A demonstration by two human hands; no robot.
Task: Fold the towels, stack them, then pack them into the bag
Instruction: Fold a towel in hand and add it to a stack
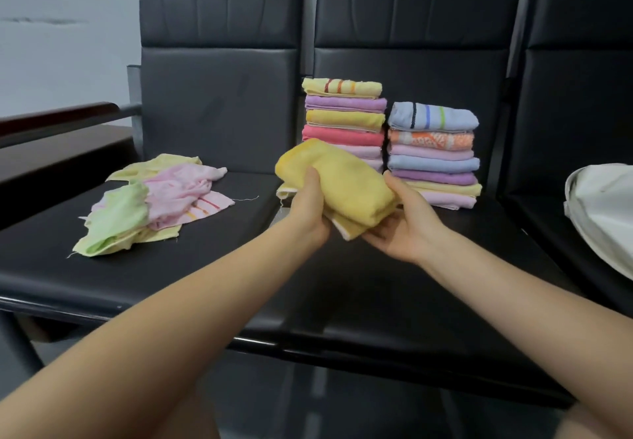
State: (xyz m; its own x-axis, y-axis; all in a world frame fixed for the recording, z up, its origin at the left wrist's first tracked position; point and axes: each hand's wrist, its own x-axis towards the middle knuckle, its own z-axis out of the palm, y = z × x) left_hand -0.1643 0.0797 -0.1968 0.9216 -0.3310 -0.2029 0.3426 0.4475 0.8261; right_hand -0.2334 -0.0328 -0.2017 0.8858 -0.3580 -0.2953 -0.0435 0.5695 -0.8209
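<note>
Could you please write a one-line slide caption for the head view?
Both hands hold a folded yellow towel before two stacks.

Both hands, left hand (308,205) and right hand (406,224), grip a folded yellow towel (346,185) above a black bench seat (205,267), in front of 2 stacks of folded towels, taller stack (343,120) and shorter stack (433,154), with a loose unfolded pile (150,202) at left and a white bag (603,209) at right.

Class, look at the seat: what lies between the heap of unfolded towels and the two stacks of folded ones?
In the head view, the folded yellow towel, held by the left hand and right hand; otherwise bare black seat.
</note>
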